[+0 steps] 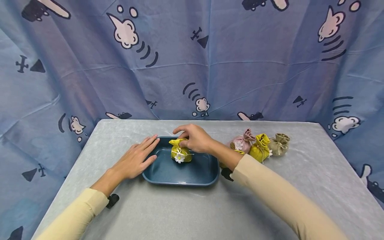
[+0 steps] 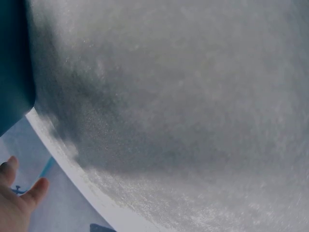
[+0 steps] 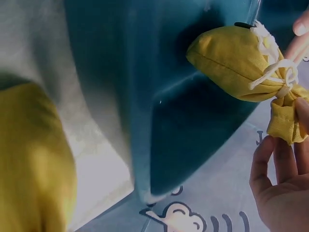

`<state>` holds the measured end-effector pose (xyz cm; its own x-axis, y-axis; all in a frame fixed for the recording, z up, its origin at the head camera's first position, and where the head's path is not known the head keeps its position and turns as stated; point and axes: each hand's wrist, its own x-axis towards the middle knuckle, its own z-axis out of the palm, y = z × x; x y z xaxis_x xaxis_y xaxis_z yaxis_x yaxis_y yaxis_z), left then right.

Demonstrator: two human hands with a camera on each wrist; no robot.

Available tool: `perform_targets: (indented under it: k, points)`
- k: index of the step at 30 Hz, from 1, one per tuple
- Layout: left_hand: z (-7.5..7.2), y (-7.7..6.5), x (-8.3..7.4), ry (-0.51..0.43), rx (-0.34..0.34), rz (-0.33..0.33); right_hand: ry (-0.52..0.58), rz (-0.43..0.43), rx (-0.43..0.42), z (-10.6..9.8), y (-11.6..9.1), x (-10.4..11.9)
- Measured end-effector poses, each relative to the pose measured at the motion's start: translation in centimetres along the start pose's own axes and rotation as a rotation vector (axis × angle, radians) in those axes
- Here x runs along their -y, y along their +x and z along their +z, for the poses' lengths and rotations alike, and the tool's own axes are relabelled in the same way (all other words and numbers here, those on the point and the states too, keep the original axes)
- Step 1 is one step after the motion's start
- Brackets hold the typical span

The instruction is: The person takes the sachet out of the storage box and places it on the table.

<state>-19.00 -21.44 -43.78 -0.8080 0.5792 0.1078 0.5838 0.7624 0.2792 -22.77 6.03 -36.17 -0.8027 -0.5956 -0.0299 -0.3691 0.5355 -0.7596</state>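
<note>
A small yellow drawstring pouch (image 1: 181,154) with a white flower and white cord is inside the blue tray (image 1: 180,183). My right hand (image 1: 196,137) pinches the pouch by its gathered neck. In the right wrist view the same pouch (image 3: 231,63) tilts over the tray floor, with the hand (image 3: 285,193) at its top; whether it touches the floor I cannot tell. Fairly straight fingers of my left hand (image 1: 135,160) rest against the tray's left rim. Only part of that hand (image 2: 19,203) appears in the left wrist view.
Right of the tray are a pink pouch (image 1: 241,144), a yellow pouch (image 1: 260,149) and a beige pouch (image 1: 279,144). Another yellow pouch (image 1: 239,152) is partly hidden behind my right forearm. A grey cloth covers the table (image 1: 144,213); a patterned blue curtain (image 1: 168,66) hangs behind.
</note>
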Motion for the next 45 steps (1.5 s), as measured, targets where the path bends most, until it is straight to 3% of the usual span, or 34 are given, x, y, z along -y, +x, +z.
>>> perform_targets:
  k: [10,22,29,45]
  points:
    - [0.1,0.1,-0.1,0.003,-0.013,0.011,-0.02,-0.029,-0.049,-1.5,-1.5,0.6]
    - [0.0,0.1,-0.1,-0.004,-0.015,0.016,-0.034,-0.114,-0.206,-4.4,-4.0,2.4]
    - [0.0,0.1,-0.1,-0.004,-0.001,0.013,-0.033,-0.136,-0.276,-6.4,-6.5,2.3]
    - [0.0,0.2,0.0,0.004,-0.005,0.021,-0.18,-0.166,-0.409,-10.1,-11.2,1.5]
